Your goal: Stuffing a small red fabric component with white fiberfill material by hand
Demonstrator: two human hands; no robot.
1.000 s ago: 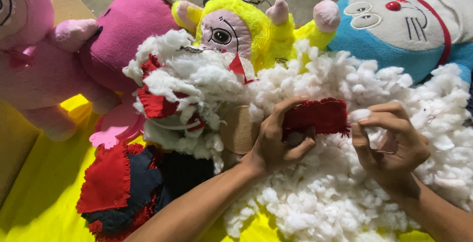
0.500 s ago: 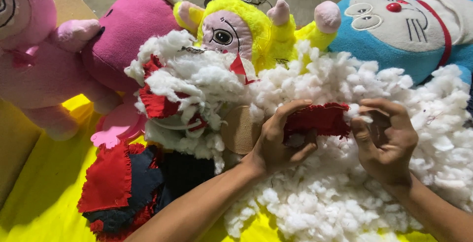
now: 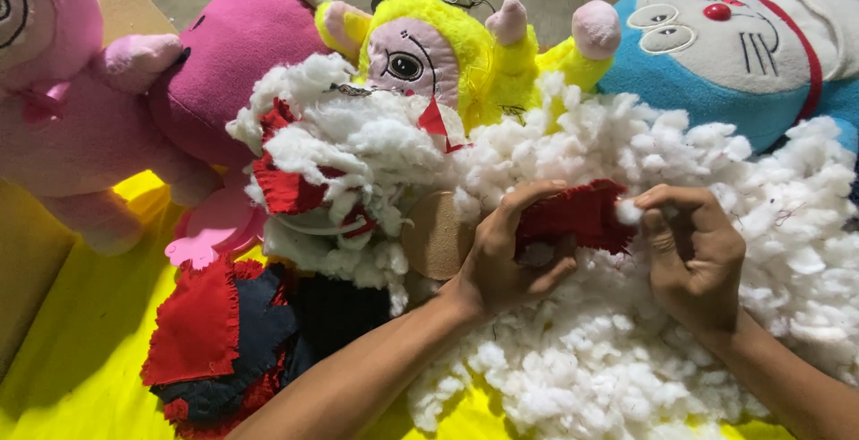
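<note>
My left hand (image 3: 514,256) grips a red fabric toy part (image 3: 573,216), an open-ended piece lying on a big heap of white stuffing (image 3: 626,350). My right hand (image 3: 693,256) is at the piece's right end, its fingertips pinched on a small tuft of white stuffing (image 3: 629,212) at the opening. The red piece belongs to a floppy, partly filled doll with a tan round face (image 3: 437,234), white fluffy trim (image 3: 344,149), and a red and navy cloth body (image 3: 233,341) spread to the lower left.
Stuffed toys line the back: a pale pink one (image 3: 63,109) at the left, a magenta one (image 3: 233,55), a yellow one with a pink face (image 3: 429,46), a blue and white cat (image 3: 716,55). A yellow sheet (image 3: 80,350) covers the work surface. Cables lie on the floor behind.
My right hand has closed from a loose hold on a white clump to a pinch at the red piece's opening. My left hand has kept its grip.
</note>
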